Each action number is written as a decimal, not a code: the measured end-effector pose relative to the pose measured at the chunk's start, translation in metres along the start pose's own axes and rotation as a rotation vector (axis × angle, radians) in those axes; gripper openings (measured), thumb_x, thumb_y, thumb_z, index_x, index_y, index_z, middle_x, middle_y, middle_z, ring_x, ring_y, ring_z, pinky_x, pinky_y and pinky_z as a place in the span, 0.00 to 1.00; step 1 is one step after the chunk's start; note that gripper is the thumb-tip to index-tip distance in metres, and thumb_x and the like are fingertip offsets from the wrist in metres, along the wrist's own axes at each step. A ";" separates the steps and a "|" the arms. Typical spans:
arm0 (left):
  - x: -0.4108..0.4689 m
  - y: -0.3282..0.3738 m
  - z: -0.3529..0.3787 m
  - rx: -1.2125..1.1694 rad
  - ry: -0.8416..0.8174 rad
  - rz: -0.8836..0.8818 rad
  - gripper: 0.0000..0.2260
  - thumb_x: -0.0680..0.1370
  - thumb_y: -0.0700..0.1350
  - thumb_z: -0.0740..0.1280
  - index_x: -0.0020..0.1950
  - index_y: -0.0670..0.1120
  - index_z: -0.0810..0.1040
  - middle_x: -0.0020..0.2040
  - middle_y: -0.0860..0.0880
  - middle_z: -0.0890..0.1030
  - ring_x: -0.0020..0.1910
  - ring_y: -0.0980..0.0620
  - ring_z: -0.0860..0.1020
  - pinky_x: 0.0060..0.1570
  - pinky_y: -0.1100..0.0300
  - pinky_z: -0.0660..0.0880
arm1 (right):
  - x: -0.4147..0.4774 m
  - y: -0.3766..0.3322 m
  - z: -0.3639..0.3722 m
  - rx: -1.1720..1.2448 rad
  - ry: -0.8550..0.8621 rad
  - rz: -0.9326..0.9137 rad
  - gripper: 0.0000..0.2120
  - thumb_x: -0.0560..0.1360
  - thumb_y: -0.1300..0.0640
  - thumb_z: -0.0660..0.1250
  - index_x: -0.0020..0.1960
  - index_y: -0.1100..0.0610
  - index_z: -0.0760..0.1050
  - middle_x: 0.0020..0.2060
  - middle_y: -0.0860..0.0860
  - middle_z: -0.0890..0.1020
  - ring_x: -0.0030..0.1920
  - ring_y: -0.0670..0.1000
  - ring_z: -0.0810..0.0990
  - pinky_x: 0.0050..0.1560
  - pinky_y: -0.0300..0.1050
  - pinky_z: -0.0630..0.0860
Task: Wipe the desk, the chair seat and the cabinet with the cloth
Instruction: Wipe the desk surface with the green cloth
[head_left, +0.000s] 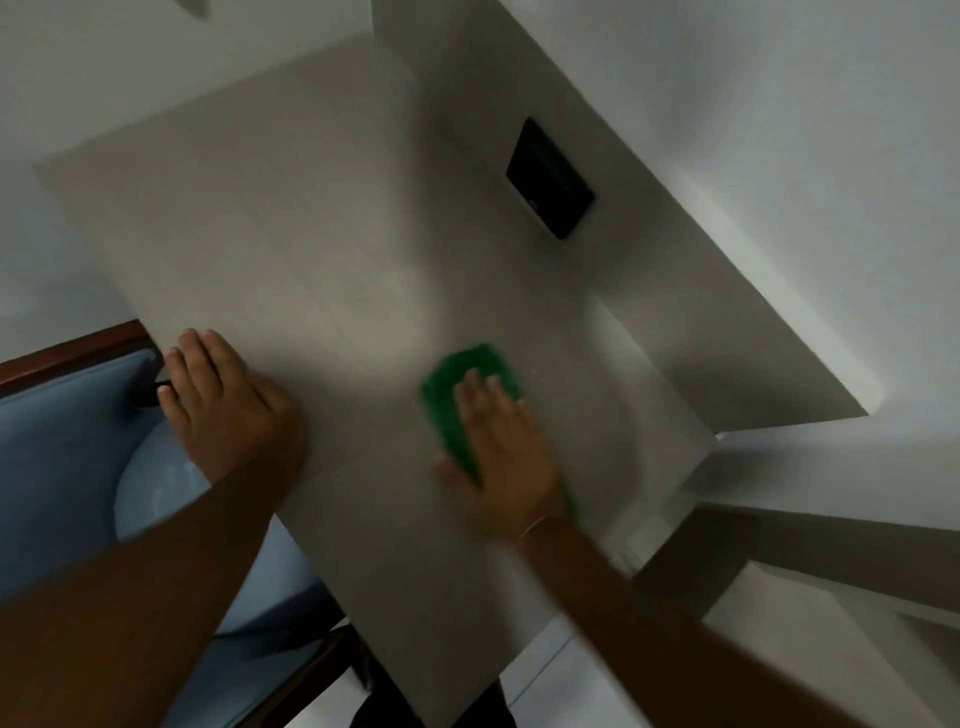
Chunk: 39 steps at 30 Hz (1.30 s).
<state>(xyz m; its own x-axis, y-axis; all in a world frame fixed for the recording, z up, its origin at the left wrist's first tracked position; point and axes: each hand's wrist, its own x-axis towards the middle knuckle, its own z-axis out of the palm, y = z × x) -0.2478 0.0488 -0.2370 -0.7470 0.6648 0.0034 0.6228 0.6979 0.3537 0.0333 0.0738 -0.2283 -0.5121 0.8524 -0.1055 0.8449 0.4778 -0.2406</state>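
A pale grey desk top (311, 234) fills the middle of the head view, tilted by the camera angle. My right hand (501, 452) lies flat on a green cloth (467, 384), pressing it against the desk near the right side; the hand and cloth are blurred. The cloth sticks out past the fingertips and at the wrist. My left hand (218, 400) rests palm down on the desk's left edge, fingers together, holding nothing. A chair with a blue cushioned seat (62, 457) and dark wooden frame stands at the left, partly under my left forearm.
A black wall socket plate (550, 179) sits on the grey wall panel behind the desk. White walls and a white ledge (779, 364) close in the right side. White floor tiles (561, 670) show below the desk's near edge.
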 end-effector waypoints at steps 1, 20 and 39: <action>0.000 0.001 0.000 -0.004 0.002 -0.001 0.31 0.87 0.48 0.50 0.91 0.41 0.54 0.92 0.40 0.54 0.91 0.38 0.51 0.89 0.38 0.45 | -0.020 -0.033 0.015 0.022 -0.025 -0.080 0.39 0.84 0.36 0.54 0.86 0.54 0.48 0.86 0.52 0.50 0.86 0.53 0.47 0.82 0.59 0.54; -0.013 -0.003 0.003 0.035 -0.038 0.013 0.30 0.88 0.48 0.51 0.90 0.39 0.56 0.91 0.39 0.58 0.91 0.39 0.56 0.89 0.41 0.46 | -0.086 -0.114 0.056 0.080 -0.051 -0.081 0.34 0.85 0.35 0.51 0.86 0.45 0.47 0.86 0.55 0.45 0.86 0.56 0.45 0.83 0.54 0.44; -0.138 -0.271 -0.202 0.424 -0.214 -0.429 0.39 0.83 0.61 0.31 0.92 0.49 0.47 0.93 0.45 0.46 0.92 0.44 0.46 0.89 0.44 0.43 | -0.081 -0.177 0.028 0.834 0.039 0.212 0.22 0.87 0.50 0.57 0.80 0.51 0.68 0.78 0.47 0.72 0.78 0.52 0.70 0.77 0.52 0.69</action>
<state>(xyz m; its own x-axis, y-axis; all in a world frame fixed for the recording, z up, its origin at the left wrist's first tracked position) -0.3608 -0.2865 -0.1441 -0.9144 0.3112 -0.2588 0.3498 0.9293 -0.1184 -0.0794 -0.0858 -0.2042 -0.3375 0.9201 -0.1987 0.5242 0.0084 -0.8516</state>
